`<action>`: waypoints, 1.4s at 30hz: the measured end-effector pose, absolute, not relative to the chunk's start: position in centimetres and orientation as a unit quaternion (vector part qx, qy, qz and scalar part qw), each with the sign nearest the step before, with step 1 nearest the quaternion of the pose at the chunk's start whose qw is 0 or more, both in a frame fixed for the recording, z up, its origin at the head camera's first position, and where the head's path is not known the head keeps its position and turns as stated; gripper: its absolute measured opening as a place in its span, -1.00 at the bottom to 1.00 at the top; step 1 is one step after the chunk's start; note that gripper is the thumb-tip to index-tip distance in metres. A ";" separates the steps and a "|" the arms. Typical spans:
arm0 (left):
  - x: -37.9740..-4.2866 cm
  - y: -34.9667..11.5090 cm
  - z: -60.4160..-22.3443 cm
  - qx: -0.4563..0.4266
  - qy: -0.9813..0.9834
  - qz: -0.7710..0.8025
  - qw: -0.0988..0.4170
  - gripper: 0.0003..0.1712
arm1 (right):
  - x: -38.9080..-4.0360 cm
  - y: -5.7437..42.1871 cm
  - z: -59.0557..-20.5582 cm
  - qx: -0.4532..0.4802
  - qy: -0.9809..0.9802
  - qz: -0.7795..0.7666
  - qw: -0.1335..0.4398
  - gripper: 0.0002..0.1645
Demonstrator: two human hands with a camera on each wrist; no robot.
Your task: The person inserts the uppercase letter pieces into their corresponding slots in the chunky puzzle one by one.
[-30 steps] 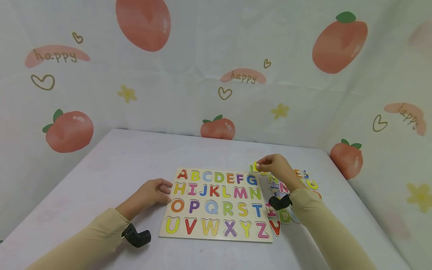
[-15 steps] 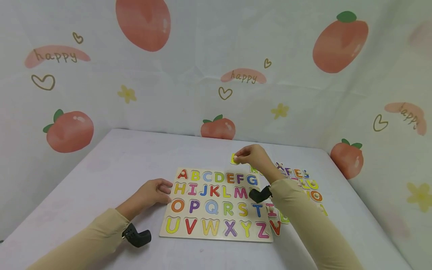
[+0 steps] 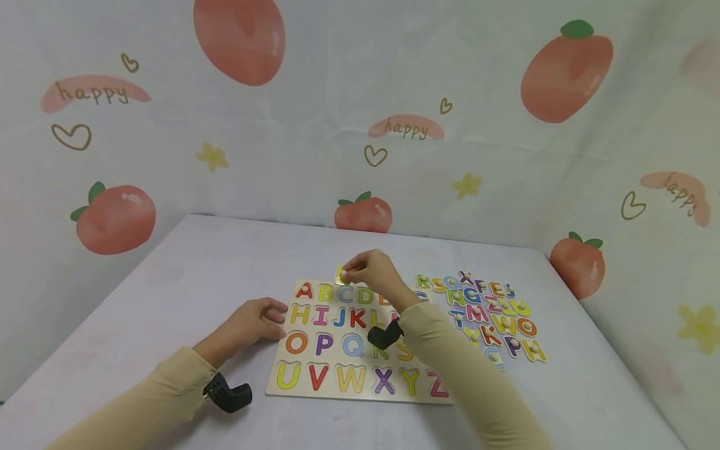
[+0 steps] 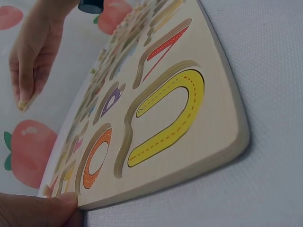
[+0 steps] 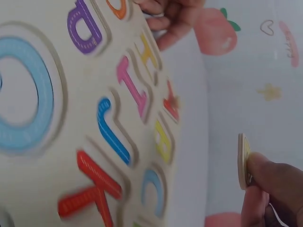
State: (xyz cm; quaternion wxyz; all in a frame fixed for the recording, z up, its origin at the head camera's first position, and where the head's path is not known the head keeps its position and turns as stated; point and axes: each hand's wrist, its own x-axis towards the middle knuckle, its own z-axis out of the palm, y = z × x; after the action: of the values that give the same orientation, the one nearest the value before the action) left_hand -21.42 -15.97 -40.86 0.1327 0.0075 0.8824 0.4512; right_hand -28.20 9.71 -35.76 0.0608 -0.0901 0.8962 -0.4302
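A wooden alphabet puzzle board [image 3: 304, 375] lies on the table, letters printed in its recesses. The red A piece [image 3: 304, 290] sits in its recess at the top left, knob up. My right hand [image 3: 372, 272] pinches a yellow letter piece [image 3: 340, 276] above the board's far edge, over the B and C places. Seen from the right wrist, that yellow piece [image 5: 243, 161] is upright and nearly edge-on, between thumb and fingers. At the board's left edge rests my left hand [image 3: 254, 320], fingers relaxed, with the thumb [image 4: 66, 201] against the edge in the left wrist view.
Right of the board lies a loose group of knobbed letter pieces, among them a green R [image 3: 422, 282], an orange O [image 3: 526, 326] and a purple P [image 3: 512, 345]. A printed cloth backdrop [image 3: 292, 187] rises behind the white table [image 3: 253, 250].
My right hand has carried the yellow letter piece leftward from the loose pieces to above the board's far left part. My left hand has stayed at the board's edge.
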 end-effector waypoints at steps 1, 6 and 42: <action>-21.5 -16.0 -40.8 0.011 0.883 0.450 0.132 -0.40 | -28.1 9.3 -36.0 -0.093 0.895 -0.432 0.062 -0.85; -21.4 -15.9 -40.6 0.014 0.883 0.451 0.134 -0.39 | -27.9 7.8 -37.5 -0.091 0.893 -0.435 0.071 -0.87; -21.3 -15.9 -40.5 0.009 0.885 0.447 0.132 -0.41 | -28.5 5.6 -40.1 -0.061 0.886 -0.447 0.106 -0.90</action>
State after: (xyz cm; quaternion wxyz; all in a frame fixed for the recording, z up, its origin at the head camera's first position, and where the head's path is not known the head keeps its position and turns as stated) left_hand -21.30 -15.93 -40.51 0.1318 0.0095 0.8846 0.4473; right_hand -28.51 5.61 -40.07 0.1057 -0.0608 0.8863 -0.4468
